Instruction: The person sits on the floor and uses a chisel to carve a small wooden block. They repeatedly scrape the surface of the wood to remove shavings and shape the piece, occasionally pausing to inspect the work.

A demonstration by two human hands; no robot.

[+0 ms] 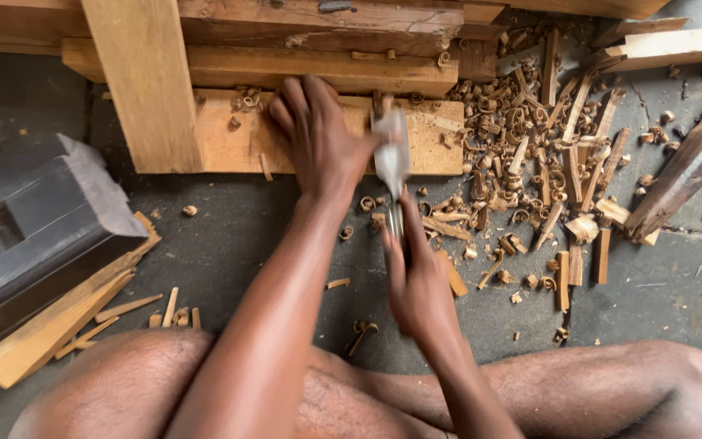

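From my head view I see my left hand [318, 138] in the upper middle of the frame, laid palm-down on a pale wooden block [327, 138] with the fingers spread and bent over its top edge; it presses the wood rather than closing around anything. My right hand [418, 280] sits lower, just right of centre, wrapped tight around the handle of a hammer [392, 167]. The hammer's metal head is blurred and stands over the block's right half, just beside my left hand. Right above the head a small upright piece of wood or tool [381, 102] pokes up from the block; I cannot tell which it is, nor whether the hammer touches it.

The block lies on the dark floor [229, 236], against a wide upright plank [148, 81] on its left and under longer beams [318, 41] that cross the top of the frame. To the right, from the upper right down to mid-frame, lies a thick scatter of curled shavings and wood chips [530, 146]. A dark grey angular slab [34, 219] rests at the left edge over some pale offcuts [58, 325]. My bare legs [123, 390] fill the bottom of the frame.
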